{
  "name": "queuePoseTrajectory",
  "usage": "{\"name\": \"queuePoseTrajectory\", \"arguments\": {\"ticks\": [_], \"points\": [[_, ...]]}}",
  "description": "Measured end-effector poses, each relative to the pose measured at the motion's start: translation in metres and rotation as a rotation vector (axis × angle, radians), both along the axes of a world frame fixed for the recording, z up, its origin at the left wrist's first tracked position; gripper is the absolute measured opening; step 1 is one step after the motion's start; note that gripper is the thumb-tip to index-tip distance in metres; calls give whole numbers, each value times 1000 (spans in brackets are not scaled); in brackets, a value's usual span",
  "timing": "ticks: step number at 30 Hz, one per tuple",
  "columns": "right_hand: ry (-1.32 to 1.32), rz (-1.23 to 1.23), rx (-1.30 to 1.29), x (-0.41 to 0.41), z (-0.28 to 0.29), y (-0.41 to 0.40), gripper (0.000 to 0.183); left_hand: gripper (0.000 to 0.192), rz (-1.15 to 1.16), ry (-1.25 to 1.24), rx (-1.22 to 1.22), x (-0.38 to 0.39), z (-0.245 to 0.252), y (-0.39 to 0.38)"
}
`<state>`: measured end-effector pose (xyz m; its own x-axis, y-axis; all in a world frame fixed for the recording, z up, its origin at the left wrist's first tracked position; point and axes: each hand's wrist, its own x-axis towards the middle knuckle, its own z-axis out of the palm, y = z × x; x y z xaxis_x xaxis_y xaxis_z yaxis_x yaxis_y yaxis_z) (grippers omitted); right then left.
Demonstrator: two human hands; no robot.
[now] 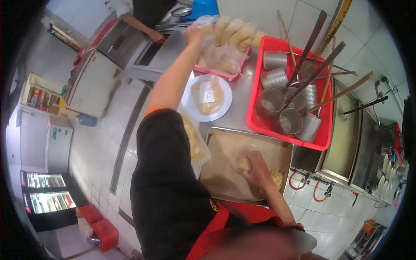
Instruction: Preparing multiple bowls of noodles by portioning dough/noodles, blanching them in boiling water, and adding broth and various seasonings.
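Observation:
My left hand (194,35) is stretched out to the pink basket (218,72), at the clear plastic over its near left corner. Its fingers look curled, but whether they grip the plastic is hidden. Several bagged yellowish noodle portions (240,34) fill the far side of that basket. Over a shallow metal tray (224,165) with a brown surface, my right hand (258,167) is closed on a pale yellow portion in clear plastic (244,164). Loose noodles (276,178) lie in the tray beside my right wrist. One more bagged portion (209,102) rests on a white plate (227,100).
A red plastic bin (255,126) holds several perforated metal noodle strainers (273,99), their long wooden handles sticking out. A bag of yellow food (196,143) lies beside my left sleeve. Vats of liquid (344,130) stand at right. Another person's arm (146,30) reaches over the far counter.

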<state>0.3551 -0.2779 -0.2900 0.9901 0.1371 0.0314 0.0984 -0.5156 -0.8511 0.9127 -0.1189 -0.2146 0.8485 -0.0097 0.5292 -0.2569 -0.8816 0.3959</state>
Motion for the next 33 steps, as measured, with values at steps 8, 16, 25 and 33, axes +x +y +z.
{"name": "queuePoseTrajectory", "arguments": {"ticks": [8,16,25,33], "points": [[87,72,-80,-7,12,-15,66,28,501,89,-1067,132,-47,43],[35,-6,-257,-8,-7,-19,65,29,568,91,-1324,57,-27,-32],[17,79,-514,0,2,-15,68,36,374,-25,-1730,63,-28,-26],[59,85,-548,-1,20,-12,62,42,369,89,-1419,115,-53,-14]]}}
